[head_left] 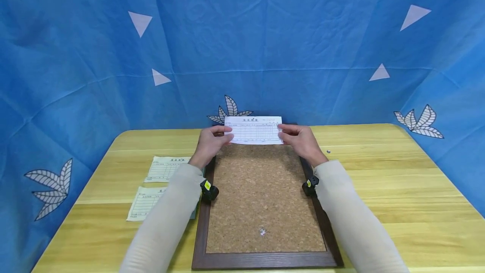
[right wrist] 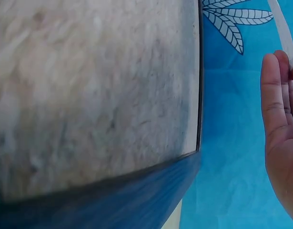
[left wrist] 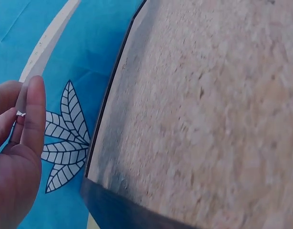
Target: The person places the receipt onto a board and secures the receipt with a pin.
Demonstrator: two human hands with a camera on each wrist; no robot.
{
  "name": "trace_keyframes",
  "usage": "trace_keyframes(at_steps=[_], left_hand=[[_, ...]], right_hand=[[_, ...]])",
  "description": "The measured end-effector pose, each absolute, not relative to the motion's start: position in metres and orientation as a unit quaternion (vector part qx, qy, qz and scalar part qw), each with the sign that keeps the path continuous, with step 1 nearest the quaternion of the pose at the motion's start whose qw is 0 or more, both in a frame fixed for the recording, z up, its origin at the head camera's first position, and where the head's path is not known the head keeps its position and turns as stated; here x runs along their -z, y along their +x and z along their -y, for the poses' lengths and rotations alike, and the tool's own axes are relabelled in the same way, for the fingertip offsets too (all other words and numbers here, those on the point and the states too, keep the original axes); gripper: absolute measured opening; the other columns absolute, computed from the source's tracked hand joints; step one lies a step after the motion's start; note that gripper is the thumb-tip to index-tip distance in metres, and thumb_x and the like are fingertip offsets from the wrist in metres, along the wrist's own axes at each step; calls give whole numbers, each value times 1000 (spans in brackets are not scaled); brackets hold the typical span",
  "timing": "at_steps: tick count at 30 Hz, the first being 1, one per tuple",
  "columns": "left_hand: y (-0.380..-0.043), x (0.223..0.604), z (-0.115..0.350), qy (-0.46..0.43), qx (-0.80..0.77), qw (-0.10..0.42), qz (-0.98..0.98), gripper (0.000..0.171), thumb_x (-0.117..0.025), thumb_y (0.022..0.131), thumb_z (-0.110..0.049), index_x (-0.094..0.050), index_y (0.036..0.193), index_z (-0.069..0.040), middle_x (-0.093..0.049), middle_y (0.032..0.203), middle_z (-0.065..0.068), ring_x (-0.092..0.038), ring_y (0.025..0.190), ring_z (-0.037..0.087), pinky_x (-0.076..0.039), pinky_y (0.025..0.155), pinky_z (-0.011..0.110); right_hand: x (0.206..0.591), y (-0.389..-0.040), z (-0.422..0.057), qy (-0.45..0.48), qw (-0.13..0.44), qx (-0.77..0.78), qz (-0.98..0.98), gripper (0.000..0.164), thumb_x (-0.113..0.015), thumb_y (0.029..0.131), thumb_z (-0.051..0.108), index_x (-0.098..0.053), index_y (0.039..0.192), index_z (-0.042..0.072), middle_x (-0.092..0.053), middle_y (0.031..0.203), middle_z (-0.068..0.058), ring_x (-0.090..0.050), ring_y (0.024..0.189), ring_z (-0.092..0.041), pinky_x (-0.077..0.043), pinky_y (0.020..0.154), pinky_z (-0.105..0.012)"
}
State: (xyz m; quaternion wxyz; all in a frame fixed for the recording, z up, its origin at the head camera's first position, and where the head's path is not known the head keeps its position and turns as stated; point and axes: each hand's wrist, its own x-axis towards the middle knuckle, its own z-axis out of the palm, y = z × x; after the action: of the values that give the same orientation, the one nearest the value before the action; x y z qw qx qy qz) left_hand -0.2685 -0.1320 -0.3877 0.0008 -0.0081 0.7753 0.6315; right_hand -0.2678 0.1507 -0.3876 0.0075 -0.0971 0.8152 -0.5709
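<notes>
A white printed form slip [head_left: 253,132] is held up over the far end of a dark-framed cork board [head_left: 261,197]. My left hand [head_left: 212,142] pinches its left edge between thumb and fingers, and my right hand [head_left: 300,140] pinches the right edge the same way. In the left wrist view the slip [left wrist: 46,45] shows nearly edge-on, gripped by the left hand [left wrist: 17,152]. Likewise the right wrist view has the slip [right wrist: 283,31] edge-on at the fingertips of the right hand [right wrist: 284,124]. The slip hides part of the board's far frame.
Two pale form pads [head_left: 168,169] lie left of the board, partly behind the left sleeve [head_left: 166,218]. A small shiny piece [head_left: 262,231] sits on the cork near its front, another small metal piece [head_left: 328,151] on the wooden table [head_left: 401,205]. Blue cloth [head_left: 265,45] hangs behind.
</notes>
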Motion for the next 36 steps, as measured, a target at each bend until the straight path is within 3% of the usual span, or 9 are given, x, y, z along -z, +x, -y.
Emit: trace_keyframes(at_steps=[7, 14, 21, 28, 36], left_hand=[[-268, 390, 127, -18, -623, 1, -782, 18, -70, 93, -5, -71, 110, -1, -62, 112, 14, -62, 89, 22, -54, 87, 45], [-266, 393, 127, -30, -600, -2, -799, 16, -70, 93, -8, -73, 107, -3, -63, 111, 13, -58, 88, 21, -51, 79, 38], [-265, 397, 128, -34, -587, -3, -809, 14, -71, 93, -10, -74, 105, -6, -63, 112, 10, -57, 90, 21, -49, 74, 30], [-265, 401, 130, -29, -576, -12, -817, 12, -72, 92, -11, -75, 102, -7, -63, 114, 8, -57, 94, 23, -50, 74, 29], [-264, 406, 131, 1, -557, -37, -830, 10, -73, 90, -10, -76, 98, -5, -65, 116, 9, -58, 97, 23, -49, 74, 27]], right_hand=[[388, -266, -154, -97, 10, 542, -835, 35, -62, 100, 12, -62, 134, 1, -67, 110, -21, -65, 90, -33, -52, 85, -50], [389, -263, -153, -99, 30, 531, -841, 34, -61, 100, 12, -63, 133, 2, -65, 119, -19, -64, 87, -22, -52, 84, -46], [393, -264, -153, -106, 30, 520, -847, 33, -62, 100, 11, -64, 132, 1, -66, 113, -20, -64, 89, -33, -51, 78, -39], [396, -263, -151, -114, 26, 510, -852, 33, -62, 99, 8, -64, 130, -2, -57, 137, -20, -63, 83, -18, -49, 70, -28], [398, -261, -152, -119, 13, 489, -864, 32, -63, 98, 8, -65, 128, -2, -61, 132, -21, -61, 86, -17, -46, 66, -23]])
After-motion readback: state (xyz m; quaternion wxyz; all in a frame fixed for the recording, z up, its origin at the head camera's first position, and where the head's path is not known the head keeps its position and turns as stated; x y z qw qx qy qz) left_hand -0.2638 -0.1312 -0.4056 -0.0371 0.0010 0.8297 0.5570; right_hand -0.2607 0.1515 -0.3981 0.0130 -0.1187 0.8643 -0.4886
